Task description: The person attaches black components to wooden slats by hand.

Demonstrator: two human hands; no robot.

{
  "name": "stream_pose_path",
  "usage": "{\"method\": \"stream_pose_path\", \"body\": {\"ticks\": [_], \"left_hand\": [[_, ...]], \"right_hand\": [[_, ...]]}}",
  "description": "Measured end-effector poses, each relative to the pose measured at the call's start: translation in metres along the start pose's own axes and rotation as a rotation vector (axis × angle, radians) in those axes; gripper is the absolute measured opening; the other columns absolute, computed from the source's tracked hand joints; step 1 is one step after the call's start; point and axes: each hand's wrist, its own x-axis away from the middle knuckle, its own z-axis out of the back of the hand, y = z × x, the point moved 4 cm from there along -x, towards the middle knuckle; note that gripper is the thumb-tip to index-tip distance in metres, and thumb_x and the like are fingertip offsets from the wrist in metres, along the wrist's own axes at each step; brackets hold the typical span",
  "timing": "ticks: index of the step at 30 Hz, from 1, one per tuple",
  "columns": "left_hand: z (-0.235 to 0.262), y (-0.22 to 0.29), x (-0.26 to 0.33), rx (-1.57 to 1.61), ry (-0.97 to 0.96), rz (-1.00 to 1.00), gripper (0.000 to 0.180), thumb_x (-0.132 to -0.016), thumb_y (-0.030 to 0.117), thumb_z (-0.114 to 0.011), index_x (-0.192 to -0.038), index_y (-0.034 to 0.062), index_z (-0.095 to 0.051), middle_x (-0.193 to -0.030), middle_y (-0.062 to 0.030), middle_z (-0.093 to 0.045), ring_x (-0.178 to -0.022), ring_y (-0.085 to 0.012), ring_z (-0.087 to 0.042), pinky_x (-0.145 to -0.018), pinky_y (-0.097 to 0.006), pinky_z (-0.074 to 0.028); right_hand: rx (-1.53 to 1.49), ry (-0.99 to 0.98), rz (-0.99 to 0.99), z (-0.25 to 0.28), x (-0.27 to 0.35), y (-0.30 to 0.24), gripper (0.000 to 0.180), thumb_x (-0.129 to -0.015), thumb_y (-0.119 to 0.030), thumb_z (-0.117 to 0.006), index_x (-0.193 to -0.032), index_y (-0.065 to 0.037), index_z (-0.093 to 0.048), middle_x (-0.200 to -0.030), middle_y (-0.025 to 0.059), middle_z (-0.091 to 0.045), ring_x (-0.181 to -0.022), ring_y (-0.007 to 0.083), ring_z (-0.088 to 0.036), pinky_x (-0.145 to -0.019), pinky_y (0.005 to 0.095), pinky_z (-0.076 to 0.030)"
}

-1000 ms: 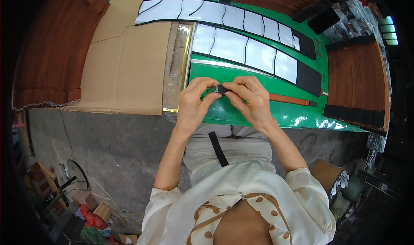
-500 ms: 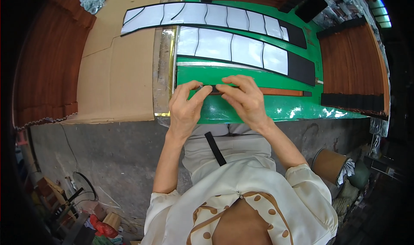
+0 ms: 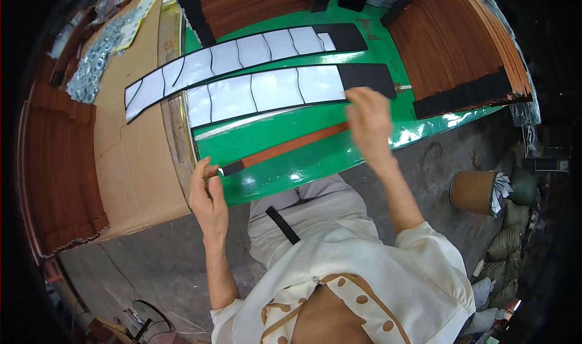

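Note:
A narrow brown strip with a black end piece lies slantwise on the green tabletop. At that black end is my left hand, thumb and fingers apart, its fingertips by a small white bit at the tip. My right hand is over the strip's other end and hides it; motion smears its fingers. Beyond the strip lie two long black-edged bands, a nearer one and a farther one. Both have white faces crossed by dark wavy lines and a bare black right end.
Stacks of brown strips with black ends stand at the right, at the back and at the left. Brown cardboard covers the table's left part. Metal rings lie far left. A brown drum stands on the floor.
My hands were together at the strip's left end; the right has moved away to the right, and the left has opened at the black end. The whole view has turned and shifted.

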Motion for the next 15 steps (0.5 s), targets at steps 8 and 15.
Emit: {"method": "stream_pose_path", "body": {"ticks": [8, 15], "left_hand": [[0.010, -0.001, 0.012, -0.060, -0.045, 0.165, 0.020, -0.091, 0.016, -0.055, -0.095, -0.0019, -0.063, -0.078, -0.0091, -0.061, -0.072, -0.0144, -0.058, -0.067, -0.028, -0.046], [-0.009, -0.015, 0.015, -0.317, -0.028, -0.089, 0.019, -0.075, 0.004, -0.069, -0.092, 0.0024, -0.061, -0.098, -0.0140, -0.063, -0.092, -0.0314, -0.061, -0.079, -0.036, -0.048]], "right_hand": [[-0.388, -0.230, -0.728, 0.009, 0.061, 0.110, 0.017, -0.091, -0.010, -0.055, -0.101, 0.000, -0.064, -0.094, 0.0097, -0.065, -0.087, 0.0173, -0.061, -0.078, 0.0278, -0.046], [-0.343, -0.204, -0.667, -0.001, 0.088, 0.107, 0.022, -0.089, -0.003, -0.054, -0.110, 0.002, -0.061, -0.108, 0.0121, -0.063, -0.099, 0.0221, -0.058, -0.089, 0.0322, -0.044]]}}
